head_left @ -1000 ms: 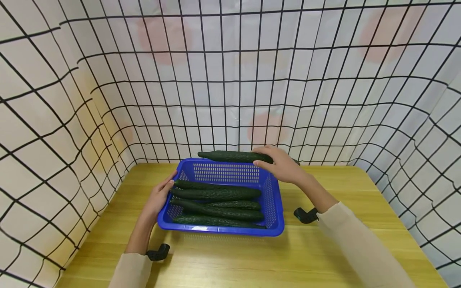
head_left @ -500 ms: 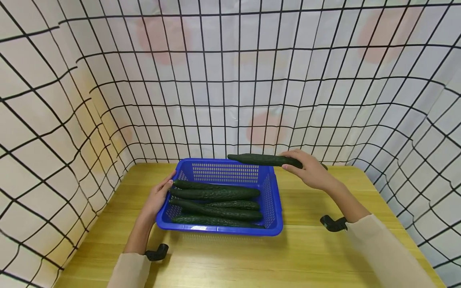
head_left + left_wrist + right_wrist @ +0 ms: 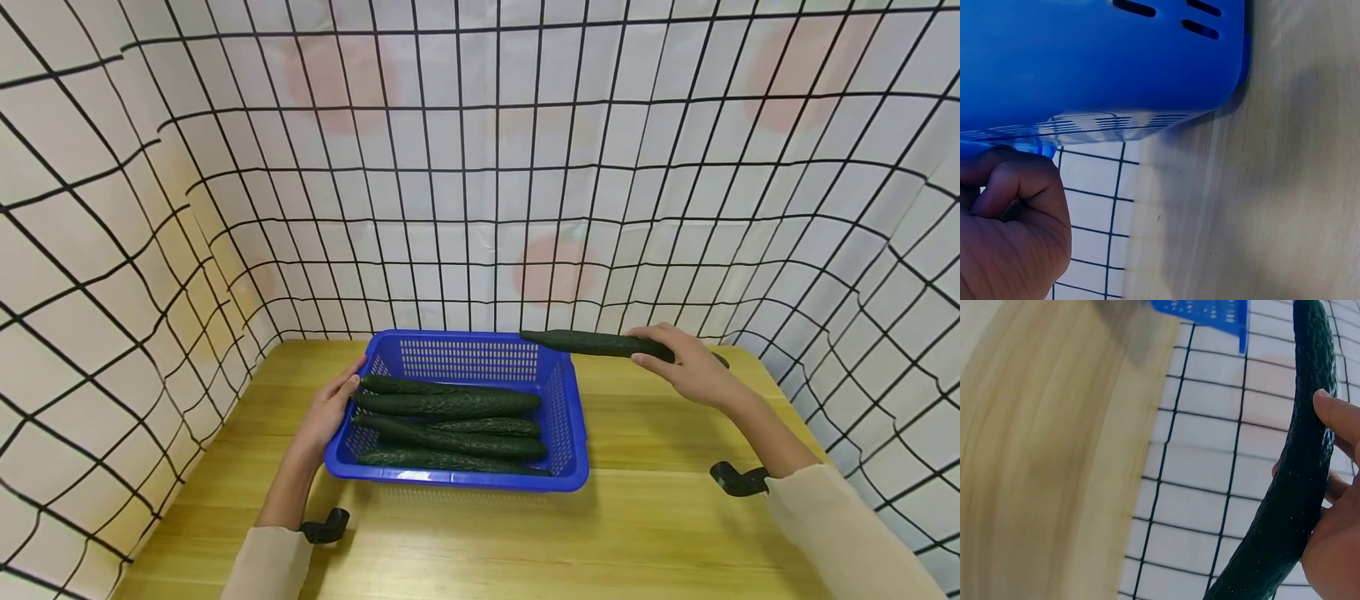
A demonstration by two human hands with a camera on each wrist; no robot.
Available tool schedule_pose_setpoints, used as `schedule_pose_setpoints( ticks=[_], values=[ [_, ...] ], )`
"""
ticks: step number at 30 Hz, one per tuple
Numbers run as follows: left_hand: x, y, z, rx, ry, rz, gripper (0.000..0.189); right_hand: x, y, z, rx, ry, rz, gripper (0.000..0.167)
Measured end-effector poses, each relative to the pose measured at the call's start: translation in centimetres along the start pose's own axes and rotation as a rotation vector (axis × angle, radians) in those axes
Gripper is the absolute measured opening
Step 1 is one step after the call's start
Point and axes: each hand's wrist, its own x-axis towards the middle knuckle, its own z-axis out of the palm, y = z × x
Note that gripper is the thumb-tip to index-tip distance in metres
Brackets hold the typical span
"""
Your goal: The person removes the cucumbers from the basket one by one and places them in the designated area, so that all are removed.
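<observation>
Gripping cucumber (image 3: 577,342) in right hand (image 3: 693,368), basket (image 3: 457,477) in left hand (image 3: 330,408) — brace basket, carry cucumber level and clear.

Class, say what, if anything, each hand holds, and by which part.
The right hand grips a cucumber nearer its right-hand end, as the head view shows; the left hand holds the basket by its left rim.
</observation>
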Motion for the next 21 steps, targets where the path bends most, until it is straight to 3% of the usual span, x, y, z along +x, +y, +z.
schedule_pose_setpoints(
  ticks=[13,21],
  values=[
    [0.1,-0.2,-0.1,-0.009,-0.008,0.027,0.050,-2.5,4.2,-1.5,-0.040,0.007,0.032,0.052],
    [0.1,-0.3,-0.1,-0.010,-0.001,0.036,0.050,-3.5,7.4,-1.3,-0.033,0.002,0.032,0.052]
  ],
)
